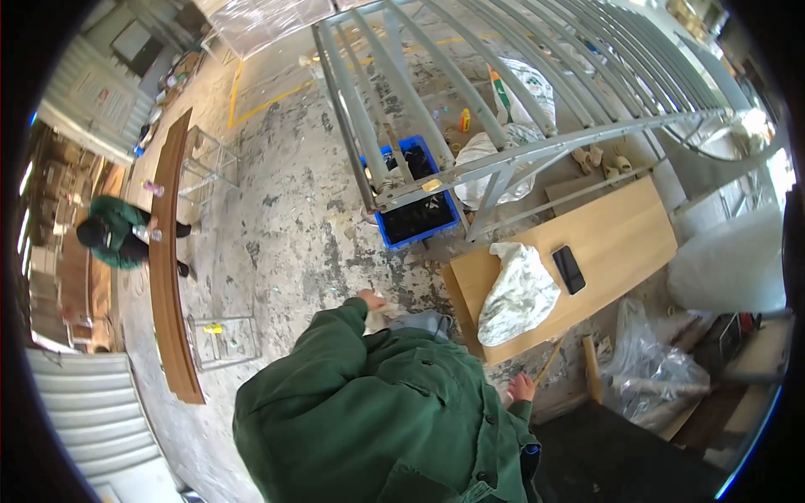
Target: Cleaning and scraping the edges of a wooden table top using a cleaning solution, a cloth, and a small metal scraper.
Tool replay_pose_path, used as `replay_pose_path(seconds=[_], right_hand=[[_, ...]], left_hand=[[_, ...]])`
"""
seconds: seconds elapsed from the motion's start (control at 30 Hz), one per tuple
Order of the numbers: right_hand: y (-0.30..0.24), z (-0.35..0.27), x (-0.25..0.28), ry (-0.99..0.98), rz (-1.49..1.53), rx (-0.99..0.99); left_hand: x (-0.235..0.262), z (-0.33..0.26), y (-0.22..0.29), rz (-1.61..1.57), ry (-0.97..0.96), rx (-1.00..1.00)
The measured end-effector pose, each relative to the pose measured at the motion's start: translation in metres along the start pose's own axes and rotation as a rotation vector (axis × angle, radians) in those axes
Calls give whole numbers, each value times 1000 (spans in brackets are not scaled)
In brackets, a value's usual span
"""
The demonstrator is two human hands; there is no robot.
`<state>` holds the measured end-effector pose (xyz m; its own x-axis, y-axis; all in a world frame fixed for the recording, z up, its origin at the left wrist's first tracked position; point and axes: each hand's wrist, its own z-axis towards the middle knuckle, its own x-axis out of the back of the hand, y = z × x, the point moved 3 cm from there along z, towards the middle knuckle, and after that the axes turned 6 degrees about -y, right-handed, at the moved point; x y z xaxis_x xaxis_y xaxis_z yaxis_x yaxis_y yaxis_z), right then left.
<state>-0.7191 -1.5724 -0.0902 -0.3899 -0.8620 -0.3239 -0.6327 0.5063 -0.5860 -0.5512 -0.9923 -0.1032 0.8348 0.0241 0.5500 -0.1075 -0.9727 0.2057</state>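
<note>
My left hand [368, 298] is in front of my body, over the worn floor, with its fingers curled. Just beside it is a pale, cloth-like thing [387, 312], too small and blurred to name. My right hand [521, 387] hangs at my right side, below the near edge of a brown cardboard sheet [620, 226]; its fingers are mostly turned from view. On the cardboard lie a crumpled white cloth [518, 295] with greenish marks and a black phone [568, 269]. Neither hand touches these.
A grey slatted metal rack [495, 159] stands ahead, with a blue crate [419, 237] and white sacks [495, 180] under it. Clear plastic wrap [650, 360] lies at right. Far left, a person [113, 230] is beside long brown boards [172, 277] on metal stands.
</note>
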Motion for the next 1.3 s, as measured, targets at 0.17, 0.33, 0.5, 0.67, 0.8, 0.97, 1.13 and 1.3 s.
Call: replay_pose_path(seconds=[0.17, 0.33, 0.5, 0.67, 0.8, 0.97, 1.13, 1.3], right_hand=[[-123, 25, -146, -124, -426, 410], [-229, -13, -348, -358, -988, 978], [-249, 5, -535, -715, -830, 1087], [-260, 103, -663, -329, -1187, 1263], [-248, 163, -724, -112, -1535, 1021], [-253, 209, -707, -175, -1308, 879], [-246, 215, -703, 21, -1393, 780], [-255, 226, -673, 4, -772, 639]], left_hand=[[-4, -65, 19, -606, 338, 120], [-25, -157, 21, -1141, 647, 238], [-156, -207, -42, -836, 849, 396], [-299, -247, -66, -586, 572, 607], [-333, -295, -71, -823, 423, 761], [-330, -320, -171, -932, 476, 910], [-285, -296, -311, -776, 638, 840], [-161, -228, -421, -1172, 967, 823]])
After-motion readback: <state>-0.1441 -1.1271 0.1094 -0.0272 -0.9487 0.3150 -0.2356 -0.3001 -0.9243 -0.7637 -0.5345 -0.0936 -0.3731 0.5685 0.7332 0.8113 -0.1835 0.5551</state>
